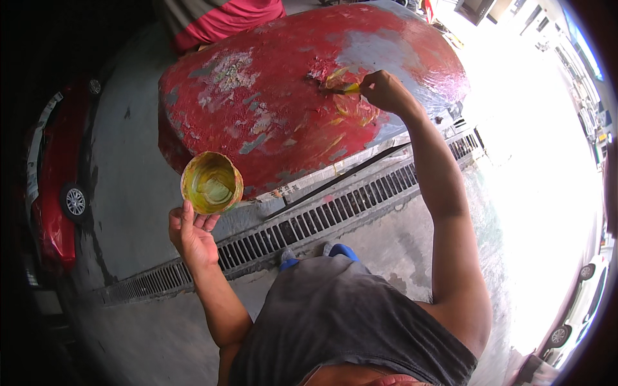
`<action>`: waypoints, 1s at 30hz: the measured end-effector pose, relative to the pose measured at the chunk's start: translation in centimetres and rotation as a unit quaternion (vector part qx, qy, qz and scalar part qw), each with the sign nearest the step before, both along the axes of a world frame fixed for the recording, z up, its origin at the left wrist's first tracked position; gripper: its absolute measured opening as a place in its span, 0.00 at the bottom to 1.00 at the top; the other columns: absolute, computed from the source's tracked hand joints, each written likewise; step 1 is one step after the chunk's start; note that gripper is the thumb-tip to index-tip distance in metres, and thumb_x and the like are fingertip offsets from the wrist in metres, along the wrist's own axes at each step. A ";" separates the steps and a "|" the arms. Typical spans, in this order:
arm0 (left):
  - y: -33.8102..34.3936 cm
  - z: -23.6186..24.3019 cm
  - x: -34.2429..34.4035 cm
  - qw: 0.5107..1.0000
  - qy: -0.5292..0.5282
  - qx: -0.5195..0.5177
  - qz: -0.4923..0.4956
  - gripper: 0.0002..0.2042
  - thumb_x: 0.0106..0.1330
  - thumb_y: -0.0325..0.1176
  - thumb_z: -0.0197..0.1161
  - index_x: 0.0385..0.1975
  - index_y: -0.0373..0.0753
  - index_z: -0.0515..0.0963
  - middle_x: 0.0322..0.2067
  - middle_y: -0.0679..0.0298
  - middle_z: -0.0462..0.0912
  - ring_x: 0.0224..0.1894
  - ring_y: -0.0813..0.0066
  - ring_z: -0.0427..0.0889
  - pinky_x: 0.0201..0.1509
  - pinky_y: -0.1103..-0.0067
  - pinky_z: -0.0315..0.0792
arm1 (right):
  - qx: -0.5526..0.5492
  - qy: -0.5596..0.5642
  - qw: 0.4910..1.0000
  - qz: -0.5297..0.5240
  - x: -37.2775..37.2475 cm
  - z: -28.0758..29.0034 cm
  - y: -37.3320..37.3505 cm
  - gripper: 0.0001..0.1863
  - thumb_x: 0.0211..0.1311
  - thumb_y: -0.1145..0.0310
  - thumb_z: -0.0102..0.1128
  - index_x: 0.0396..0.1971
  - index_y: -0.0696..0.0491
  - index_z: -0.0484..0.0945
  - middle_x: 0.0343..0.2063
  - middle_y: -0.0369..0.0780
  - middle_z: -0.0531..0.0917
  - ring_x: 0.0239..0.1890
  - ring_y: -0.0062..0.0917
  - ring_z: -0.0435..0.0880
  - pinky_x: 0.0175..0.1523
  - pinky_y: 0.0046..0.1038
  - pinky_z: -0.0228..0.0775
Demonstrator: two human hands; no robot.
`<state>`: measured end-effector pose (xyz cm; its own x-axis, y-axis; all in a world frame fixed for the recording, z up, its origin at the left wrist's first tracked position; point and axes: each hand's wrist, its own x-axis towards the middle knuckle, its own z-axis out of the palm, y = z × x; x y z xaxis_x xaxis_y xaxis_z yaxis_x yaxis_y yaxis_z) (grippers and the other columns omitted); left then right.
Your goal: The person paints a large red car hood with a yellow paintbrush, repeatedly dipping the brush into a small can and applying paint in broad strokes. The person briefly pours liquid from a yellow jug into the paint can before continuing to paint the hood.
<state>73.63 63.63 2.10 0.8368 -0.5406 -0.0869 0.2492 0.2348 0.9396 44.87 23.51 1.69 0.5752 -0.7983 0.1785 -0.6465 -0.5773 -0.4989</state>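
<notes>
My left hand holds up a round tub from below, fingers and thumb at its near side. Yellow-green smears coat its inner wall, and a paler pool lies at the bottom. Out over the red panel, my right hand is closed around the yellow handle of a paintbrush. The dark bristle end meets the surface among yellowish smears and wrinkled red paint. This large curved panel, like a car hood, shows blistered whitish patches and bare grey areas. Printed paper shows under its near edge.
A long metal floor grate runs between my feet and the panel. Someone in a red and grey garment is at the panel's far left side. A red car stands at the left, a white car outside at the right.
</notes>
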 end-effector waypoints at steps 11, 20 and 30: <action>-0.9 -0.4 0.1 0.999 -0.017 0.007 -0.035 0.15 0.69 0.45 0.68 0.40 0.43 0.72 0.41 0.59 0.84 0.40 0.68 0.85 0.43 0.71 0.82 | -0.042 -0.032 0.992 -0.114 -0.7 -2.0 -1.6 0.13 0.63 0.65 0.59 0.41 0.54 0.87 0.32 0.55 0.86 0.40 0.51 0.87 0.49 0.43 0.78; -1.6 0.9 -0.5 0.999 -0.010 -0.030 -0.038 0.13 0.68 0.39 0.71 0.36 0.45 0.71 0.37 0.61 0.84 0.36 0.67 0.87 0.39 0.68 0.85 | -0.035 -0.023 0.998 -0.046 -1.0 -0.1 -0.5 0.13 0.63 0.64 0.59 0.42 0.50 0.88 0.34 0.51 0.87 0.39 0.47 0.88 0.47 0.43 0.79; -1.2 0.8 -0.2 0.999 -0.021 -0.024 -0.029 0.13 0.69 0.41 0.69 0.36 0.44 0.72 0.37 0.61 0.84 0.36 0.68 0.87 0.40 0.70 0.84 | 0.023 -0.009 0.999 -0.043 -4.9 -0.6 5.7 0.14 0.65 0.65 0.61 0.46 0.53 0.87 0.32 0.53 0.87 0.40 0.47 0.88 0.47 0.41 0.79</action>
<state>73.45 62.42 2.89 0.8065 -0.5908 -0.0247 0.2244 0.2671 0.9372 40.01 29.26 1.13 0.5008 -0.8523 0.1510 -0.6832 -0.4964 -0.5356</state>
